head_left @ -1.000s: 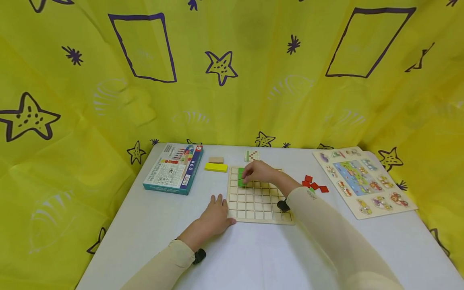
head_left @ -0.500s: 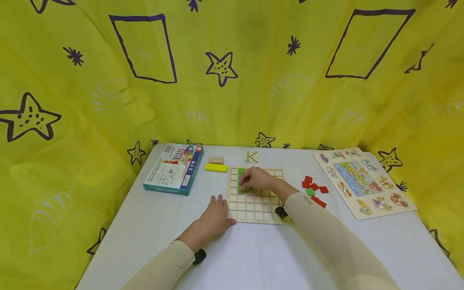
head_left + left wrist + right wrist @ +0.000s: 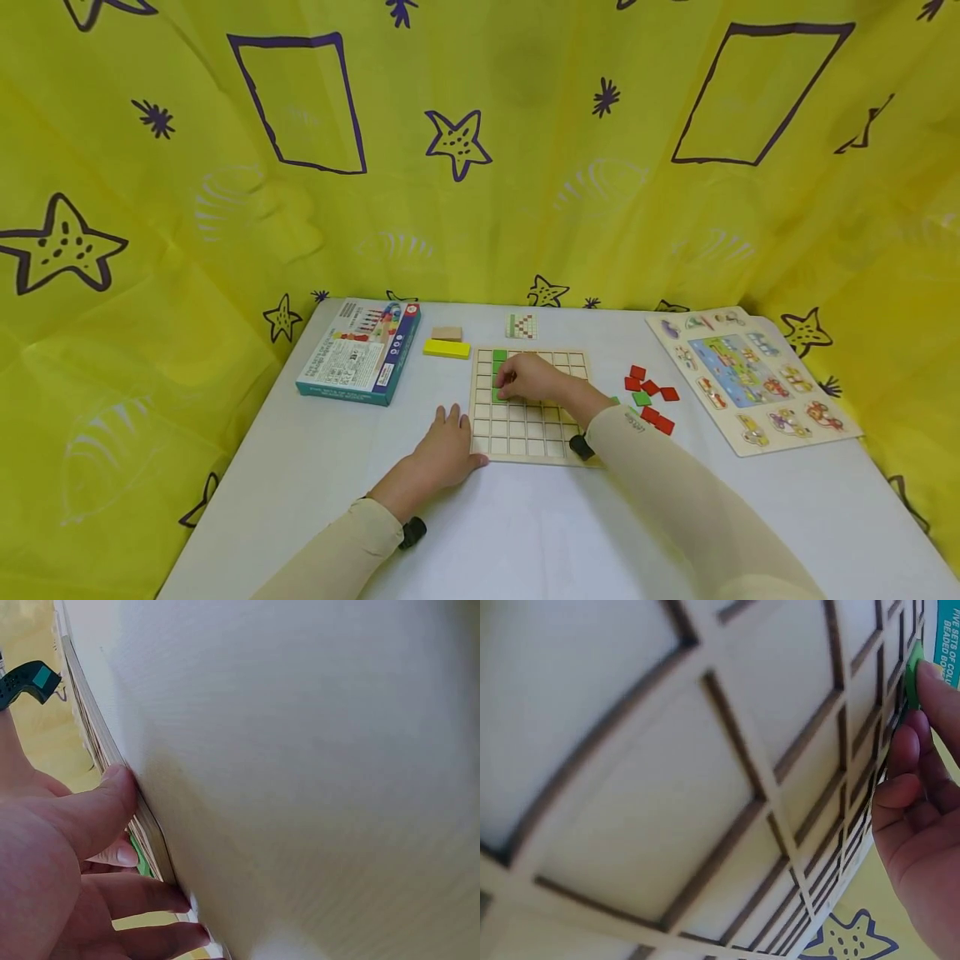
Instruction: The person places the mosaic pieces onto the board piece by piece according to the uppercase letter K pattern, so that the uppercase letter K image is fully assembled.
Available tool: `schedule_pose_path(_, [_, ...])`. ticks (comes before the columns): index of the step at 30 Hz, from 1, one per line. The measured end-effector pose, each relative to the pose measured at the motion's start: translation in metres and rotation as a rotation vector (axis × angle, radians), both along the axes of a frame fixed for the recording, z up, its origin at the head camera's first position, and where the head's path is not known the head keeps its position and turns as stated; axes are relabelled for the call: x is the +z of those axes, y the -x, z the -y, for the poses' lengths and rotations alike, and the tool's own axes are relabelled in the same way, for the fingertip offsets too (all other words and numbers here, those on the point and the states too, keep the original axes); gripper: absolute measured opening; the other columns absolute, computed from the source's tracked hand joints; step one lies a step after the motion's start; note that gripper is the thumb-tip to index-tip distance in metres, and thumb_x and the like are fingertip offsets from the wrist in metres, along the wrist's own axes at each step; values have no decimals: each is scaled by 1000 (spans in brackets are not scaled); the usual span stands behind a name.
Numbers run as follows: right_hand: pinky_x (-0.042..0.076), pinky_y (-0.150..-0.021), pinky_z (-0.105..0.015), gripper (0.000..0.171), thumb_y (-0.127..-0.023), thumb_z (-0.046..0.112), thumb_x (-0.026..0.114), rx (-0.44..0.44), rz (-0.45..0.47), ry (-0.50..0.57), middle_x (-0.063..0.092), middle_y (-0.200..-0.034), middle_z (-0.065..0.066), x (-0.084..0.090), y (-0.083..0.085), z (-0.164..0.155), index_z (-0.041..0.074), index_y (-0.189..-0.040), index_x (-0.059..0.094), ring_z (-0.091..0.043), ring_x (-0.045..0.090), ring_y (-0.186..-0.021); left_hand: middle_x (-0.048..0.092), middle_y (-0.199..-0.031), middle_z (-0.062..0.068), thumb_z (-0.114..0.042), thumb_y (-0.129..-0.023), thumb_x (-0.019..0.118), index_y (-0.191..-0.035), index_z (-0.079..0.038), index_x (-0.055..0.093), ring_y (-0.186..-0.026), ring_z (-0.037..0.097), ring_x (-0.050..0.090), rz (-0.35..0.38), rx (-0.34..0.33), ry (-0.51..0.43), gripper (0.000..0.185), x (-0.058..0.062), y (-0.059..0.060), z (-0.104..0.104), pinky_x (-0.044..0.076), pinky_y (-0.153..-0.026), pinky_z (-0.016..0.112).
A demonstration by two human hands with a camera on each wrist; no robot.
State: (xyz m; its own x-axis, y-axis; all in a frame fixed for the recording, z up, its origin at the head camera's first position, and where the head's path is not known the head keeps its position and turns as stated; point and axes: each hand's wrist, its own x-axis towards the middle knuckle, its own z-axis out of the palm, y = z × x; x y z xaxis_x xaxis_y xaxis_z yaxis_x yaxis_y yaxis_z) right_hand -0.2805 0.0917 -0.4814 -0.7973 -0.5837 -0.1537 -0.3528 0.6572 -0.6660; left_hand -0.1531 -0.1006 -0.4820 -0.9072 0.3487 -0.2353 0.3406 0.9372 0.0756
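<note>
A wooden grid board [image 3: 527, 430] with square recesses lies flat on the white table. My left hand [image 3: 442, 450] rests at its near left corner, fingers straight along the side and thumb at the front edge. In the left wrist view, the thumb [image 3: 105, 814] touches the board's rim. My right hand [image 3: 534, 377] is low over the board's left part, pinching a small green square tile [image 3: 913, 675] at the grid. Green tiles [image 3: 499, 357] fill the upper cells of the second column, partly hidden by the fingers.
Loose red tiles [image 3: 651, 387] and green tiles [image 3: 641, 399] lie right of the board. Behind it is a small pattern card [image 3: 521, 326]. A yellow block [image 3: 447, 348], a plain wooden block [image 3: 447, 333] and a box [image 3: 360, 350] stand left; a picture puzzle [image 3: 738, 367] lies right.
My right hand has shifted slightly toward me down the second column, and the green strip there reaches lower. More loose tiles show beside the right forearm. My left hand keeps its place.
</note>
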Motion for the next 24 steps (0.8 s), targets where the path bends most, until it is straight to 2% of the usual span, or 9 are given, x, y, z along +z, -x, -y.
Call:
schedule_pose_path(11, [51, -71, -27, 7, -91, 14, 76, 11, -19, 26, 68, -80, 6, -2, -3, 0, 14, -84, 74, -11, 59, -76, 40, -151, 31, -51, -96, 62, -143, 12, 47, -142, 46, 34, -3, 1, -7, 80, -3, 1, 0, 29, -118, 49])
schedule_pose_path(24, [52, -72, -28, 6, -91, 14, 76, -4, -23, 7, 68, -80, 7, 0, -5, 0, 14, -85, 75, -10, 60, -76, 40, -151, 31, -50, -96, 63, -143, 13, 46, -142, 46, 34, 2, 2, -21, 80, -1, 0, 0, 29, -118, 49])
